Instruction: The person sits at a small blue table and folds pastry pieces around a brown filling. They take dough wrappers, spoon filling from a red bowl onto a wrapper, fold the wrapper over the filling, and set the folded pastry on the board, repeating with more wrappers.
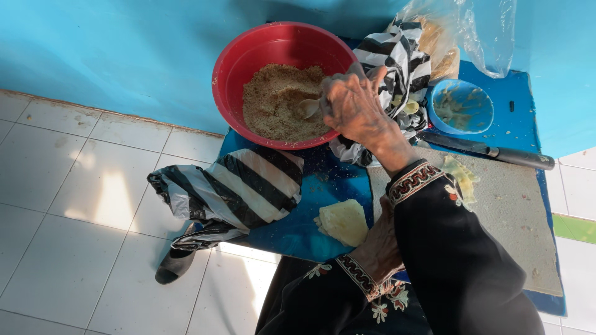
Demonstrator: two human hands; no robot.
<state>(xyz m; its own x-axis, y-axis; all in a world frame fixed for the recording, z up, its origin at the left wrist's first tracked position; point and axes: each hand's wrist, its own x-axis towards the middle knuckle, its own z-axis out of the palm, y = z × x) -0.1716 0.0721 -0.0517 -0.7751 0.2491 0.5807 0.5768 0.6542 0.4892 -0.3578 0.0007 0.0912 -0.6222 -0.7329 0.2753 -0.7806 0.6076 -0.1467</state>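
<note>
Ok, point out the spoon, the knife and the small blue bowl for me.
spoon [307, 108], head view, on its pale bowl end over the crumbs.
knife [524, 157], head view, on the dark handle.
small blue bowl [488, 107], head view, on its right rim.

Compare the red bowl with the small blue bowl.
The red bowl is far larger than the small blue bowl. The red bowl holds a heap of brown crumbs; the blue bowl holds only pale scraps and smears. The right hand works a spoon in the red bowl; nothing touches the blue bowl. Both are round and sit on the blue mat.
</note>
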